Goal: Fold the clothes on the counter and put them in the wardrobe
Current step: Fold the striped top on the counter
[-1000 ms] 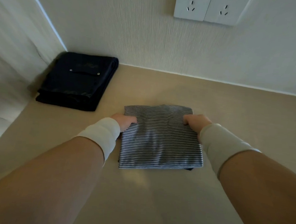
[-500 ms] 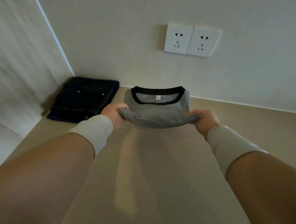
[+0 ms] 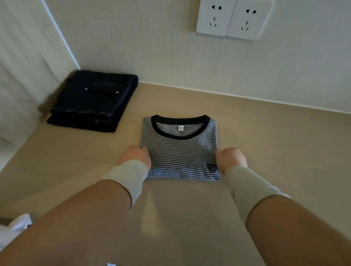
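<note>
Both forearms are bare, with a pale cream knit cuff snug around each wrist

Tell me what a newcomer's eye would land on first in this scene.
First, the folded striped T-shirt lying collar-up in the middle of the beige counter, with the left hand and right hand at its two sides. Next, the dark folded garment in the counter's back left corner against the wall. Above, two white wall sockets sit side by side.

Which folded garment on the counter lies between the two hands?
The striped T-shirt with the black collar; the dark navy garment sits apart in the corner, untouched.
</note>
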`<move>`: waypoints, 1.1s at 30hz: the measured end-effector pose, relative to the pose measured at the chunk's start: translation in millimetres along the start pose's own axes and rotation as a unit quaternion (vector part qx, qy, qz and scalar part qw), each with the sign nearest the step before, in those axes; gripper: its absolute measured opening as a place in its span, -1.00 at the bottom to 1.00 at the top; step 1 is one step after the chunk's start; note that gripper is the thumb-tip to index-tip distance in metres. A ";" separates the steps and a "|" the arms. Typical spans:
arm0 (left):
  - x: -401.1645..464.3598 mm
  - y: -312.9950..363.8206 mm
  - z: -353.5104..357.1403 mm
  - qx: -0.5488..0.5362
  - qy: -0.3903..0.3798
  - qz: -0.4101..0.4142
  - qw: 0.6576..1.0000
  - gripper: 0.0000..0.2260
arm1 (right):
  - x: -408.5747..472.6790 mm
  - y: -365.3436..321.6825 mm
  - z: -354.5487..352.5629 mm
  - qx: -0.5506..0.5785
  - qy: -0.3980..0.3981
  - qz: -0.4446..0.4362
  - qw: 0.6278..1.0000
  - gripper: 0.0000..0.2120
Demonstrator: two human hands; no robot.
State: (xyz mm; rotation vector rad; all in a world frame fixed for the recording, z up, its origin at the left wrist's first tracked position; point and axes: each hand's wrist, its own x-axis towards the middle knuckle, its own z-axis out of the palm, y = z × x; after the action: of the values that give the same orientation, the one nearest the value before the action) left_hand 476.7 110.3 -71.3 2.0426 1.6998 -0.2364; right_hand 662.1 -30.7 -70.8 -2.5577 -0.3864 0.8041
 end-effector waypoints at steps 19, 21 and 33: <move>18.9 -2.3 18.7 -0.178 0.078 -0.030 0.980 -0.71 | 1.3 -2.2 18.7 0.043 0.124 -0.050 0.990 -0.84; 21.0 -2.5 21.7 -0.148 0.070 -0.018 0.986 -0.71 | 1.9 -2.5 19.2 0.050 0.155 -0.060 0.985 -0.83; 24.5 -3.5 25.0 -0.147 0.079 -0.012 0.986 -0.68 | 16.4 -7.9 16.0 0.042 0.117 -0.052 0.991 -0.84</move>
State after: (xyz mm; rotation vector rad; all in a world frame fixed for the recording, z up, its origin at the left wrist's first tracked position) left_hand 482.7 121.0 -104.2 1.8636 1.7348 0.1661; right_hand 664.6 -12.5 -86.6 -2.4942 -0.3989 0.4653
